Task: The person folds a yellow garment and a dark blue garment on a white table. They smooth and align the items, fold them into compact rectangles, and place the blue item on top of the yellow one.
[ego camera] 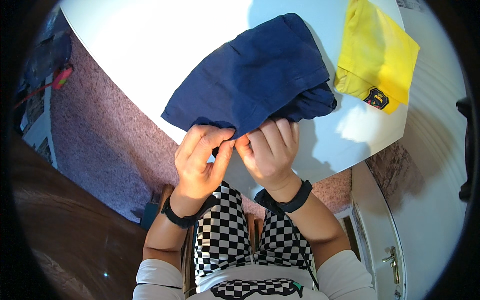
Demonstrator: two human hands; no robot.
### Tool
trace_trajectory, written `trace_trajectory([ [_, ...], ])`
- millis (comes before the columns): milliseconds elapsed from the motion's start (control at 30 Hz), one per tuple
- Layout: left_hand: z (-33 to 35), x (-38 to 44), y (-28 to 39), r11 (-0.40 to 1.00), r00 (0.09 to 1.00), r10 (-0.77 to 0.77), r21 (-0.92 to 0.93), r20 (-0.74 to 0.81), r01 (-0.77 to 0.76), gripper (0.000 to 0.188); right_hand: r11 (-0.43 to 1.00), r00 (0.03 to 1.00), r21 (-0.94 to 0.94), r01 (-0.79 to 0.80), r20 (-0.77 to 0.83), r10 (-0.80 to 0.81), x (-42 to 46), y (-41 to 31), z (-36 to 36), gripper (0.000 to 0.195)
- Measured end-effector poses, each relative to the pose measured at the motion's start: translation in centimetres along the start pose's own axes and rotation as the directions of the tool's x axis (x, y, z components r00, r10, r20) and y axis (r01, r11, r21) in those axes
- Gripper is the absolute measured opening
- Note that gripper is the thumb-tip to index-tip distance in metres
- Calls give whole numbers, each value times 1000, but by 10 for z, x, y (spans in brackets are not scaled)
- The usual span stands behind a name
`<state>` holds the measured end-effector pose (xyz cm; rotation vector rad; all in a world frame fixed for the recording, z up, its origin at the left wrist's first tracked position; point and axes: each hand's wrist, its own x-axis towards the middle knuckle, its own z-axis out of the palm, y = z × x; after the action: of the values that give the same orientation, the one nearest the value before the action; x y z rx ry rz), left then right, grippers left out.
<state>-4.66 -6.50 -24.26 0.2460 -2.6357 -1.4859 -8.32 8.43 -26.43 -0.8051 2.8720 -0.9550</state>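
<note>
A navy blue cloth garment (247,71) lies partly folded on a white table (150,48), its near edge reaching the table's edge. My left hand (204,157) pinches that near edge between thumb and fingers. Close beside it, my right hand (268,153) grips the same edge with curled fingers, its fingertips partly hidden under the cloth. To the right lies a folded yellow garment (378,56) with a dark embroidered patch (377,98) at its lower corner. Both of my wrists wear black bands.
Pinkish carpet (108,123) shows left of the table. A brown glossy surface (75,225) fills the lower left. At the lower right stands a white door with a metal handle (393,264). A pink object (62,78) is at the far left.
</note>
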Motion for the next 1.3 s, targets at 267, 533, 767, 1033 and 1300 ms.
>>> trace_trajectory([
  [267, -14, 8, 26, 999, 999, 34, 11, 27, -34, 21, 972, 984, 224, 74, -174, -35, 10, -5, -3, 18],
  [533, -9, 0, 8, 996, 995, -88, -6, 40, 88, 20, 919, 982, 361, 156, 40, -183, 13, 14, 15, 21],
  [767, -2, 7, 10, 863, 990, 49, 494, 134, -109, 22, 998, 957, 29, 60, -286, -49, 21, 41, -38, 26],
  [1033, 37, 50, 12, 952, 978, 193, 257, -82, -167, 45, 968, 965, 231, -98, -217, 149, 41, 67, -31, 28],
  [1300, 36, 66, 15, 937, 937, 321, 186, -134, -295, 28, 931, 957, 359, -63, -245, 159, 49, 59, -28, 25],
])
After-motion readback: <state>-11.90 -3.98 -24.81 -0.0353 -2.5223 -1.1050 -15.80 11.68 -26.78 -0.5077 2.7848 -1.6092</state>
